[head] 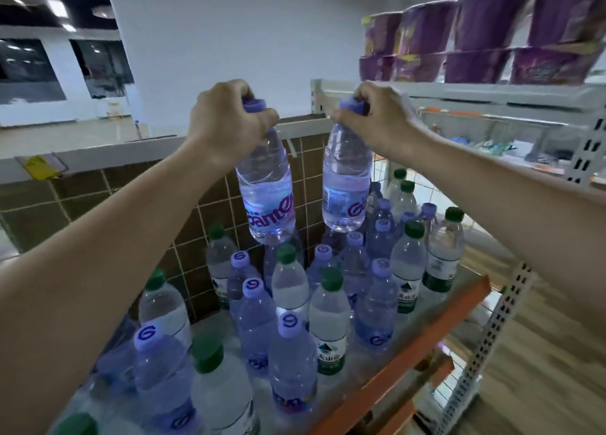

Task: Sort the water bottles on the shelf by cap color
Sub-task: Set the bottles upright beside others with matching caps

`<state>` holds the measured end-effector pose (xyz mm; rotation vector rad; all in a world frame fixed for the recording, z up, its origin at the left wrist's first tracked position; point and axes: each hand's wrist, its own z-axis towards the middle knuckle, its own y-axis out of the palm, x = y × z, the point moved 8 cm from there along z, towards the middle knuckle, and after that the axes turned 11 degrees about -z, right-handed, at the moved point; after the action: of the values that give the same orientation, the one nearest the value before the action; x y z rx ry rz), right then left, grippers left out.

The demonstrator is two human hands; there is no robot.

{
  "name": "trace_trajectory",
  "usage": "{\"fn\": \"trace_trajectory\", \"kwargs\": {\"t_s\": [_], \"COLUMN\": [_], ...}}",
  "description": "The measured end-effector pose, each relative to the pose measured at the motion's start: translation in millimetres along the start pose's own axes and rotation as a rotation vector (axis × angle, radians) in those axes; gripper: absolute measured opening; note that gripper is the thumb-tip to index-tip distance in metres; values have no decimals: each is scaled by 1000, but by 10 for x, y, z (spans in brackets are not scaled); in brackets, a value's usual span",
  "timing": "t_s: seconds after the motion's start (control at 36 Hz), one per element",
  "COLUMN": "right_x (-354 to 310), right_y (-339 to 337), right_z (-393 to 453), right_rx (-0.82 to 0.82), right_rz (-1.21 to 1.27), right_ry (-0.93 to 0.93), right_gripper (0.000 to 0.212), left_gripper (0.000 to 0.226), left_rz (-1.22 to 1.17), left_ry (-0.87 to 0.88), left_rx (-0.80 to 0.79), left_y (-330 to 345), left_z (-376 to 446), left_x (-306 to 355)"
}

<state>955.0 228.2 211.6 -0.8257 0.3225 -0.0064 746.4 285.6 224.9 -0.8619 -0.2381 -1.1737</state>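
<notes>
Held stock, two items: we grip one purple-capped bottle (265,185) in our left hand (226,120) and a second purple-capped bottle (346,179) in our right hand (377,116), fingers of each hand curled tight round the neck just under the cap, so both bottles hang upright and clear above the stock below. We judge the neck grip chosen because the bottles stand too close together for fingers to get round a body. Shelf stock: on the shelf (403,352) stand many upright bottles, purple-capped bottles (290,326) and green-capped bottles (331,279) intermixed, touching or just beside one another, with no colour yet gathered to one side; we judge the sort to be at an early stage. An orange rail (426,336) edges the shelf front; a brown tiled wall (114,198) closes its left side. Upper shelf, to the right: purple cup packs (485,38), stacked two high, not part of the task. Both lifted bottles being of one cap colour, we expect to set them down together.
</notes>
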Motion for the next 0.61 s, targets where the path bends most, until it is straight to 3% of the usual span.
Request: {"fn": "trace_trajectory", "kwargs": {"t_s": [0.31, 0.61], "right_x": [751, 1172], "right_y": [295, 834], "right_z": [360, 558], "right_rx": [9, -218], "right_rz": [-59, -69], "right_ry": [73, -36], "right_gripper": [34, 33], "left_gripper": [23, 24], "left_rz": [40, 277], "left_ry": [33, -131], "left_rx": [-179, -397], "left_y": [898, 1526], "left_z": [200, 79], "left_x": [-199, -578]}}
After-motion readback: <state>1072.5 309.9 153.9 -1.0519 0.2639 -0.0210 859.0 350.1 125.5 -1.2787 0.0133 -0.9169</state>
